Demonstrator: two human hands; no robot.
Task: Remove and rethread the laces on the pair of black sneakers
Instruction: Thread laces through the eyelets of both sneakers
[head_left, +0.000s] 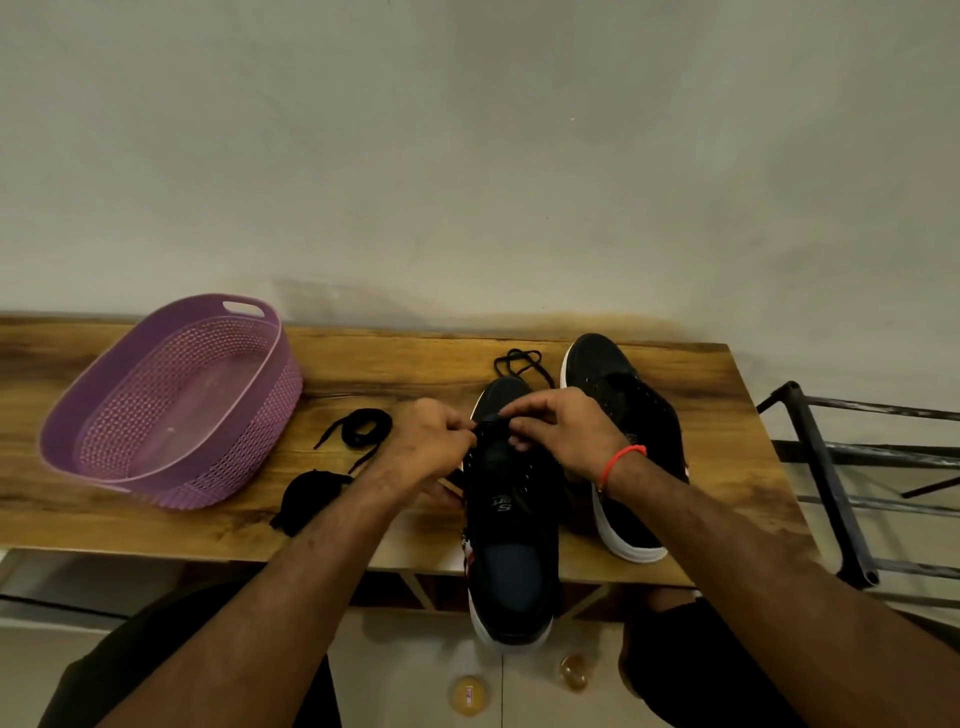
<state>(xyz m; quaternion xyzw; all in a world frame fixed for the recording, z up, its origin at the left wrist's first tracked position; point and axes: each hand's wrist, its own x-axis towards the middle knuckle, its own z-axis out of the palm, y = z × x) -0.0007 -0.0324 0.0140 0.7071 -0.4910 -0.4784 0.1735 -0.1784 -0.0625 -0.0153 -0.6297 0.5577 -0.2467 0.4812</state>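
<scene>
Two black sneakers with white soles stand on the wooden table (363, 374). The near sneaker (511, 519) points away from me, its heel hanging over the table's front edge. My left hand (431, 436) and my right hand (566, 431) meet over its front eyelets, each pinching a black lace (491, 418) there. That lace's loose part (519, 361) loops on the table beyond the toe. The second sneaker (623, 426) stands to the right, unlaced, partly hidden by my right wrist. A second loose lace (358, 428) lies coiled left of my left hand.
A purple plastic basket (171, 400) stands on the table's left part. A black cloth bundle (306, 499) lies near the front edge, under my left forearm. A dark metal rack (841, 483) stands right of the table. A wall runs close behind.
</scene>
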